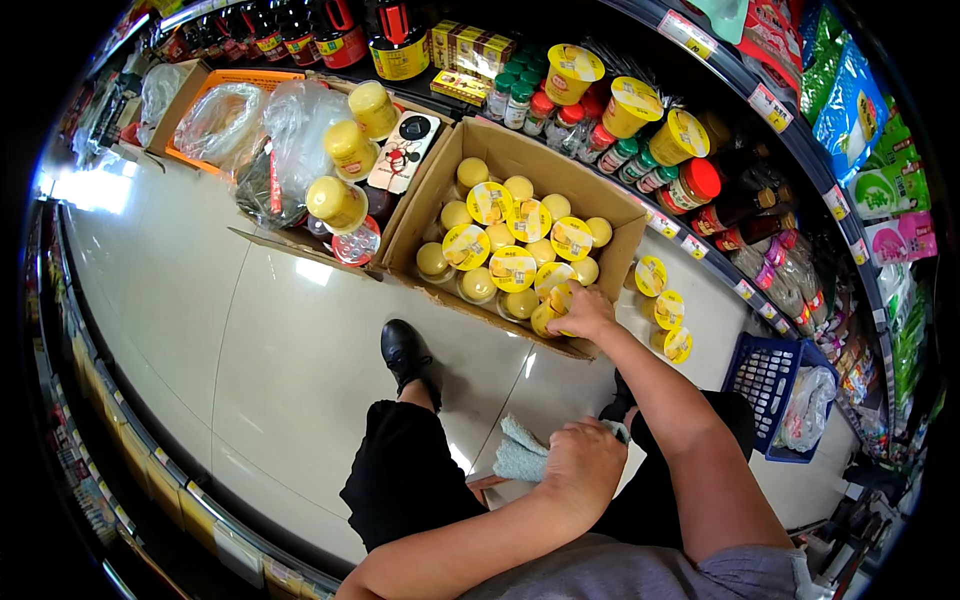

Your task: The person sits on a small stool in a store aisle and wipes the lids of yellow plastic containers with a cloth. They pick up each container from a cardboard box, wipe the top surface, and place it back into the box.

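My right hand (pixel 583 311) reaches into the near right corner of an open cardboard box (pixel 517 146). Its thumb and fingers are closed around a yellow plastic cup (pixel 544 319). Several similar cups (pixel 512 268) fill the box, some with printed lids up, others upside down with pale bases showing. My left hand (pixel 589 461) is bunched around a pale green cloth (pixel 519 454) in front of my lap. Three more lidded cups (pixel 669 310) stand on the floor to the right of the box.
A second carton (pixel 300 240) on the left holds plastic bags, three upturned yellow cups (pixel 350 150) and a smartphone (pixel 405 154). Behind, a store shelf (pixel 694 247) carries three yellow cups (pixel 632 107), spice jars and sauce bottles. A blue plastic basket (pixel 761 390) stands at right.
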A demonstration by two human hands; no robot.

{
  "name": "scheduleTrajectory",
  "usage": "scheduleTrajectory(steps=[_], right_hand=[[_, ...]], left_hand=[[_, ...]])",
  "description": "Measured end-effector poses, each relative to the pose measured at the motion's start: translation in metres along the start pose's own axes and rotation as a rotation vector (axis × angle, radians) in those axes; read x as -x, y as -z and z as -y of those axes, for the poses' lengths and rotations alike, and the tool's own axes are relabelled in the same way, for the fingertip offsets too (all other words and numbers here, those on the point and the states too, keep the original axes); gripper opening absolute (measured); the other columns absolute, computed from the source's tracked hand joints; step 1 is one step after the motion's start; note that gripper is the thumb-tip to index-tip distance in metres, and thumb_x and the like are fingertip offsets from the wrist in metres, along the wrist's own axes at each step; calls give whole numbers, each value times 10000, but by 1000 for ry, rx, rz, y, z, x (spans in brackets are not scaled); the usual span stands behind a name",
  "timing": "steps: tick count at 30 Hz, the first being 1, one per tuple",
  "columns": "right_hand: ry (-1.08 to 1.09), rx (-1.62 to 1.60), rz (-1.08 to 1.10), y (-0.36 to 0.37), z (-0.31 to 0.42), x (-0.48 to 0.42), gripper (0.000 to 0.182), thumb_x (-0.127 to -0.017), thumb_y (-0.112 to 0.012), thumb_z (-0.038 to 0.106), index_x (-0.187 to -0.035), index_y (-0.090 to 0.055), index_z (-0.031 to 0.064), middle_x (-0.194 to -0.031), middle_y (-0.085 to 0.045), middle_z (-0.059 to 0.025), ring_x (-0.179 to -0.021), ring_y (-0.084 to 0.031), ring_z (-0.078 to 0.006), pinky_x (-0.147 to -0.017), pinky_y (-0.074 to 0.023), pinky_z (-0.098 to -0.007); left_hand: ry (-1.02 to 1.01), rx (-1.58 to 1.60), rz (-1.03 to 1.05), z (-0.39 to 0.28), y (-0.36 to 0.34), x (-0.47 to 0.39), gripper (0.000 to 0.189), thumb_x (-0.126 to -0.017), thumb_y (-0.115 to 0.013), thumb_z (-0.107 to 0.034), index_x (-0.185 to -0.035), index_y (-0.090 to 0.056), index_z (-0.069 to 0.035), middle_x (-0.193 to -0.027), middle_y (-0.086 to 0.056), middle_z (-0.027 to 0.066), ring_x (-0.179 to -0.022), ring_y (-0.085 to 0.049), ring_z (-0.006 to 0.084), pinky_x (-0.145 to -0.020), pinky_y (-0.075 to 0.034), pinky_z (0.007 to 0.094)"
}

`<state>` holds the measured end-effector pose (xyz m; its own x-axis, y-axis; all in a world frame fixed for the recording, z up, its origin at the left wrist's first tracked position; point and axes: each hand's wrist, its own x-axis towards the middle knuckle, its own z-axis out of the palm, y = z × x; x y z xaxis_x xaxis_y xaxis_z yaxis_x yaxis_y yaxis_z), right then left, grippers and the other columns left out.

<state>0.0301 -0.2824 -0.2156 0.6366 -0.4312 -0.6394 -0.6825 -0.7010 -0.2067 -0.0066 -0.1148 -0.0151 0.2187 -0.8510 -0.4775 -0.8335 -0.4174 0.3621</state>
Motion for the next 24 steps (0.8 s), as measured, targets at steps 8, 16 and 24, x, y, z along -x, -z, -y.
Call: scheduleTrajectory(steps=[8,16,24], right_hand=[[-42,17,-189,38,14,5,883,-507,-724,412,-1253,-385,84,-1147,-439,-194,-1053,-453,-343,-843,-435,-383],[221,243,-274,25,37,2,864,-538,-738,341,-1274,-363,88,-1108,-422,-179,-1056,-390,-328,-854,-420,-382],[309,163,-369,2,54,-19,890,-553,-732,285,-1310,-305,94,-1151,-389,-172,-1059,-369,-318,-894,-375,-394]], left_hand=[[18,26,-17,1,-3,1,140,-633,-642,-133,-723,-637,-26,-752,-575,94,-693,-603,198,-516,-481,270],[36,76,119,1,6,-1,461,-463,-789,-338,-750,-630,-13,-794,-569,92,-735,-600,209,-540,-483,278],[89,28,55,-1,-2,-3,362,-519,-768,-283,-724,-626,-21,-760,-562,74,-700,-591,185,-535,-475,269]])
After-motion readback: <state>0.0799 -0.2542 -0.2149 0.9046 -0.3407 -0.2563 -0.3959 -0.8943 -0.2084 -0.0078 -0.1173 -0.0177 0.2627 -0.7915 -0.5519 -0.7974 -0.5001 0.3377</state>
